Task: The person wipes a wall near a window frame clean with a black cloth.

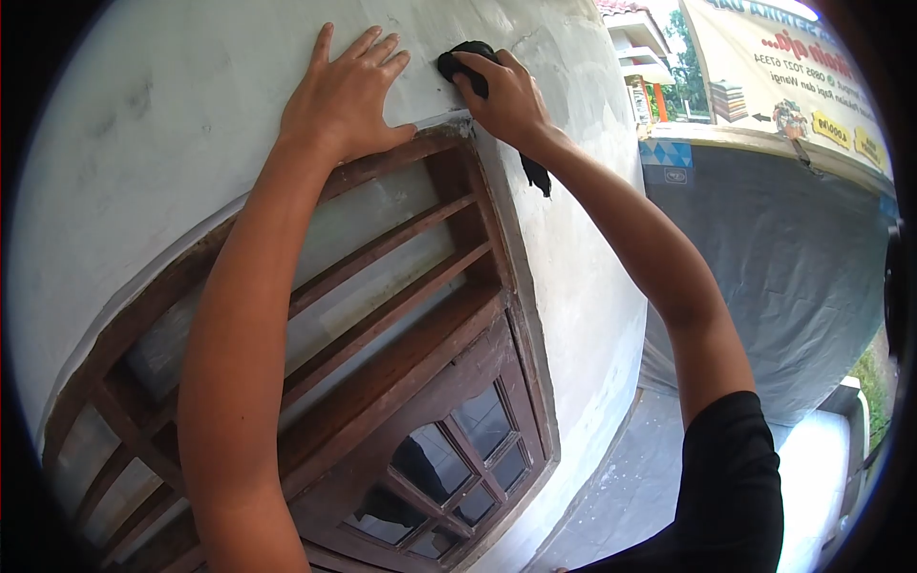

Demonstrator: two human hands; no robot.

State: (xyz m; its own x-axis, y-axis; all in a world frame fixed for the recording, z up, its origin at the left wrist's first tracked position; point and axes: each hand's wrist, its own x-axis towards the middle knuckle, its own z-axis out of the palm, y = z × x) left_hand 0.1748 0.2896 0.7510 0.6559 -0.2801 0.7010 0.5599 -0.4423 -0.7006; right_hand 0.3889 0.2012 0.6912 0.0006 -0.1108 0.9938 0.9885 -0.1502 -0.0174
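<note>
With its fingers spread, my left hand point(346, 103) rests against the pale plastered wall point(181, 86), just above the top edge of the brown wooden frame point(377, 164). My right hand point(506, 98) grips a bunched black cloth point(468, 59) and presses it to the wall near the frame's upper corner. A loose end of the cloth hangs below my right wrist. Part of the cloth is hidden under my fingers. The wall around it has uneven, patchy grey and white areas.
Below my hands are wooden slats point(382, 253) and a brown window point(430, 468) with glass panes. To the right hang a grey tarp point(755, 258) and a printed banner point(793, 67). A tiled floor point(611, 487) lies below.
</note>
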